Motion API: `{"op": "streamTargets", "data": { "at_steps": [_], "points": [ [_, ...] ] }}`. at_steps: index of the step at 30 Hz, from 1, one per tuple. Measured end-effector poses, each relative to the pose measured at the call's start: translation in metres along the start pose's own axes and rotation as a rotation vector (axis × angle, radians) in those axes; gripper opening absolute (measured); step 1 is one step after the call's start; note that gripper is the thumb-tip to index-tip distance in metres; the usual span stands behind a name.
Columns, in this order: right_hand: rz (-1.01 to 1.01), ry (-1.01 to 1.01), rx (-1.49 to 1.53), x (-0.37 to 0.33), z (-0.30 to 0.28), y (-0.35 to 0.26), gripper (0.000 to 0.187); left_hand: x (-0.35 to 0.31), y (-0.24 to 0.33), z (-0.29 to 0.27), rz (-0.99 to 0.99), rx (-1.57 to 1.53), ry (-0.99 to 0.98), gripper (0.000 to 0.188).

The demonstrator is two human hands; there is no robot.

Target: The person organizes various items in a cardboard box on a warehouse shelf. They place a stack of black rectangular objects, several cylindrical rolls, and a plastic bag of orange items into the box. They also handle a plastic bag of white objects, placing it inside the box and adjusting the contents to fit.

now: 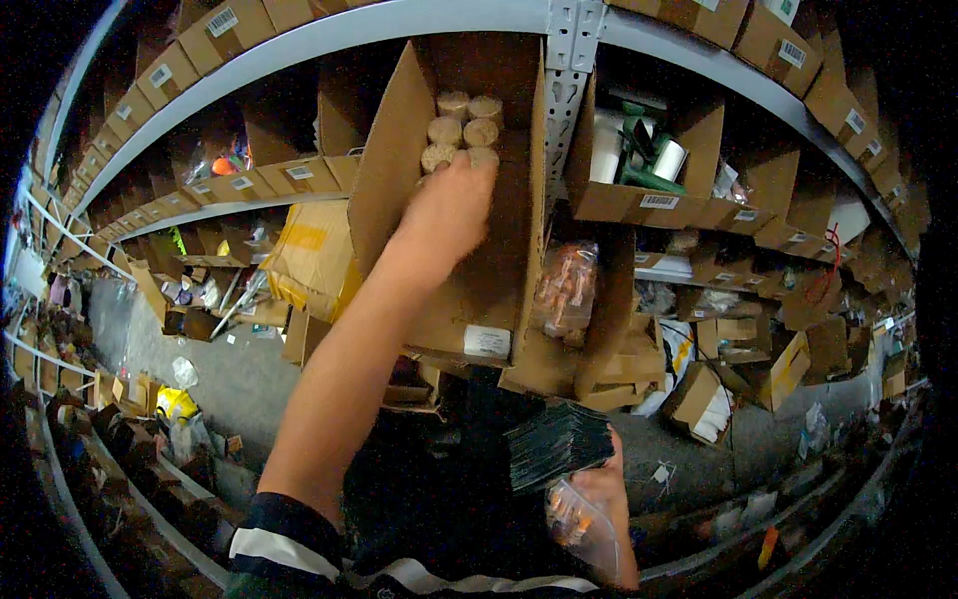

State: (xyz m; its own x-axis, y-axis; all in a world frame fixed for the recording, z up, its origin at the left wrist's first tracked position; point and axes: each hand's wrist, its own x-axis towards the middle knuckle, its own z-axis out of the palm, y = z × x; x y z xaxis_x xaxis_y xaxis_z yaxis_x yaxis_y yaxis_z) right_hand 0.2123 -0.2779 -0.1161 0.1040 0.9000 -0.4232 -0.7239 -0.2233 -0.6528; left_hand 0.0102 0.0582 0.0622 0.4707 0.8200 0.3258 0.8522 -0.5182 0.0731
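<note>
Tan, round-topped cylinders [481, 132] paired in box [384, 170], 12 o'clock; left hand [449, 212] at nearest, cannot tell if clamped. Right hand [602, 481] clamped on black stack [559, 441], clear bag [581, 524], 5 o'clock. Grey floor [225, 364], 9 o'clock; shelves [689, 55] around.

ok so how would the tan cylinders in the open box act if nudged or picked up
The tan cylinders would probably roll if laid on their sides, being round. They sit close together, so pushing one may jostle its neighbours. Their even outlines suggest they'd hold their shape.
</note>
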Motion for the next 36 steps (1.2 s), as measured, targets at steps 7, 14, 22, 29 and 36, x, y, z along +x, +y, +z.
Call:
{"op": "streamTargets", "data": {
  "at_steps": [7,14,22,29,36],
  "points": [
    [-0.355,-0.324,-0.079,0.033,-0.026,0.02,0.106,0.016,-0.014,0.027,0.039,0.142,0.062,0.03],
    [-0.186,-0.117,0.113,0.019,-0.017,0.021,0.109,0.004,-0.012,0.034,0.092,0.179,0.152,0.035],
    [-0.229,-0.199,-0.017,0.029,0.0,0.011,0.101,0.006,-0.017,0.036,0.115,0.268,0.088,0.037],
    [-0.193,-0.154,-0.025,0.026,-0.001,0.013,0.096,0.016,-0.015,0.047,0.08,0.293,0.23,0.032],
    [-0.056,-0.152,0.177,0.031,0.002,0.005,0.093,0.013,-0.018,0.045,0.095,0.264,0.125,0.031]
  ]
}}
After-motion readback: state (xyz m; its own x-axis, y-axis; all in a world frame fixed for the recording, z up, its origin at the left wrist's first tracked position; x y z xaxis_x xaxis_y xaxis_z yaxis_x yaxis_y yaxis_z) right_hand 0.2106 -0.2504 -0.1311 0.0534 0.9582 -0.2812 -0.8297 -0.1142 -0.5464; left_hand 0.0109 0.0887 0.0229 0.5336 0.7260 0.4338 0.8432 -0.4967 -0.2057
